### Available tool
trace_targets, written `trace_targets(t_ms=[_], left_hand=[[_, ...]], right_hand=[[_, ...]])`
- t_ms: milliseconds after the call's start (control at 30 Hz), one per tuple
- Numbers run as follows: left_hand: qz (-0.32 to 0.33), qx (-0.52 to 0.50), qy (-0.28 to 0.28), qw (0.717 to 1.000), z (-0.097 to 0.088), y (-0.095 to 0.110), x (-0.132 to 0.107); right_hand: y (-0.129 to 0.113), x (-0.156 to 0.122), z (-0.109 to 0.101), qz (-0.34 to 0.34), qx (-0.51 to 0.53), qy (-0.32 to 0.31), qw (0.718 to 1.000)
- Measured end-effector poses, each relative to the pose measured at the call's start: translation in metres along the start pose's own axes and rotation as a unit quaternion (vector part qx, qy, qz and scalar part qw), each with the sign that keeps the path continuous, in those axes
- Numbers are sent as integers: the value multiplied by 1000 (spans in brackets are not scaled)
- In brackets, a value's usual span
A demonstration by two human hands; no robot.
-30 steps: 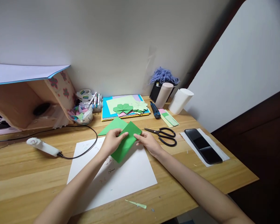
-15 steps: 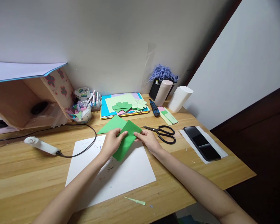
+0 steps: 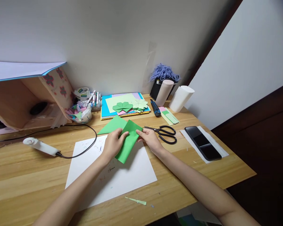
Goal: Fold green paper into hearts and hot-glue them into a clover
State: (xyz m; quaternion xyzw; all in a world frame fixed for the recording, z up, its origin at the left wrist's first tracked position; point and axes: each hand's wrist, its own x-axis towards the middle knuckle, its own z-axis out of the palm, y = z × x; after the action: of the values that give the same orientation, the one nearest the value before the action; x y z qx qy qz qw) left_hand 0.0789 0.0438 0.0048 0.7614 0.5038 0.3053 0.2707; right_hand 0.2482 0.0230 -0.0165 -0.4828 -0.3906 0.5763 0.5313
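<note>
A folded piece of green paper [image 3: 127, 142] is held above a white sheet [image 3: 134, 175]. My left hand [image 3: 114, 142] grips its left side, thumb on top and the other fingers hidden behind it. At the upper right edge my right hand [image 3: 149, 139] pinches the paper between thumb and fingers. Just behind my left hand, another green sheet [image 3: 112, 124] lies on the table, partly covered. Black-handled scissors [image 3: 163, 130] rest right beside my right hand, blades toward it.
Behind are stacked coloured papers [image 3: 106, 108] with green paper flowers [image 3: 122, 107], a box cutter [image 3: 155, 108] and paper strips [image 3: 169, 116]. A phone [image 3: 202, 143] lies at right. A white corded tool [image 3: 41, 147] lies at left, its cable reaching the white sheet. A paper scrap [image 3: 136, 201] is near the front.
The green paper has turned slightly in my hands, and my right thumb has shifted a little further onto its edge. The whole view has drifted slightly.
</note>
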Motion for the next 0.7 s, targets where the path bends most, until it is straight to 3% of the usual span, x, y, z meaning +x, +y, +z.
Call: trace_targets(t_ms=[433,600,700], left_hand=[[5,-55,-8,998,-3,4,0],[-10,-72,-14,997,-2,1,2],[-28,-107,-50,993,-2,-1,4]], right_hand=[[-4,-4,-1,-37,36,-7,999],[-6,-1,-3,1,6,-39,999],[-6,1,-4,8,-12,-14,1000]])
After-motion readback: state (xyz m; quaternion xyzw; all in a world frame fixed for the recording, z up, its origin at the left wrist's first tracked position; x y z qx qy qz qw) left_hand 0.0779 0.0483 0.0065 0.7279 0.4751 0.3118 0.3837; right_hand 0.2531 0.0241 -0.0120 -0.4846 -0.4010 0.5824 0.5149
